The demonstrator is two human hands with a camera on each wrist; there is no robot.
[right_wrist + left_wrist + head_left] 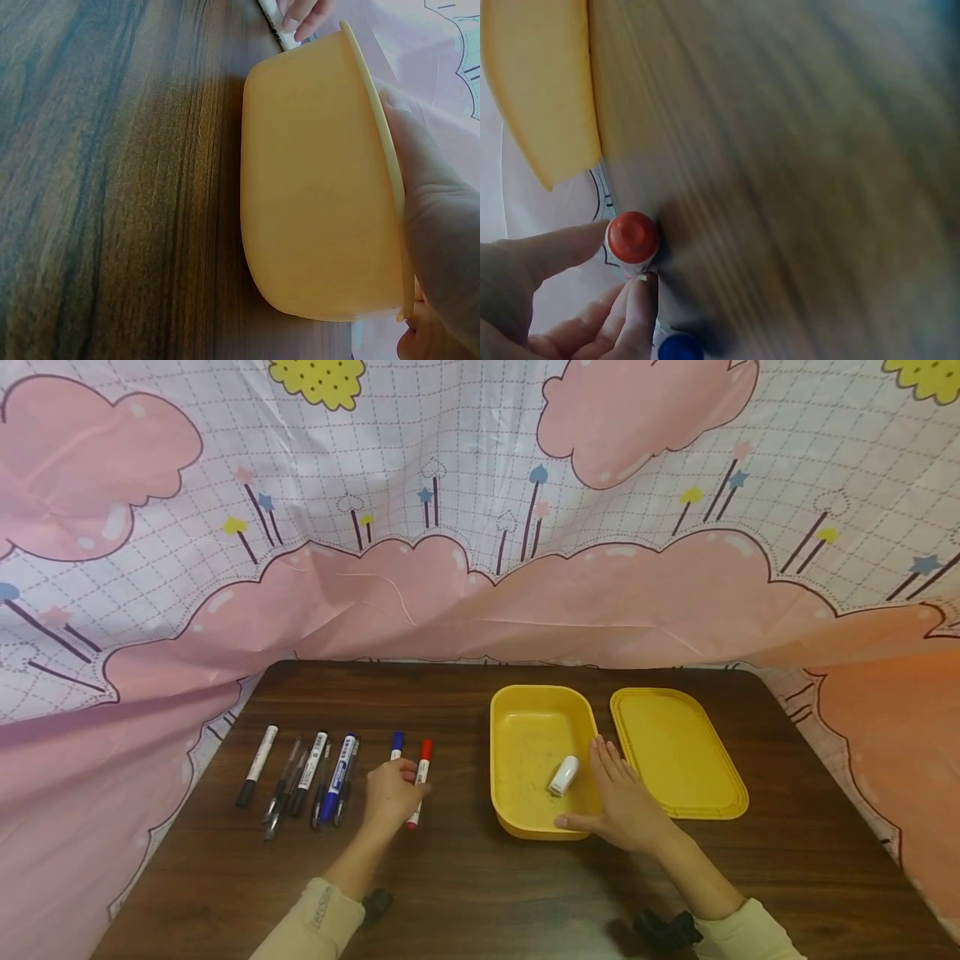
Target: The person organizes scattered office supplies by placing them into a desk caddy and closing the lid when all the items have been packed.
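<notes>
My left hand [392, 789] pinches a white marker with red ends [423, 768] between thumb and fingertips, low over the table. In the left wrist view the red end [634, 237] faces the camera. Just left of it, a blue-capped marker [397, 742] is partly hidden by the hand. My right hand [626, 802] rests at the near right corner of a yellow box [517, 827], its fingers straight along the right side and its thumb over the near rim [386, 142]. Inside the box lies a small white object with a rounded end [564, 775].
A yellow lid [681, 752] lies flat to the right of the box. At the left are a black-capped white marker [258, 764], another white marker [310, 772], a thick blue and white marker [338, 777] and several clear pens [285, 785]. A patterned curtain [480, 602] hangs behind the table.
</notes>
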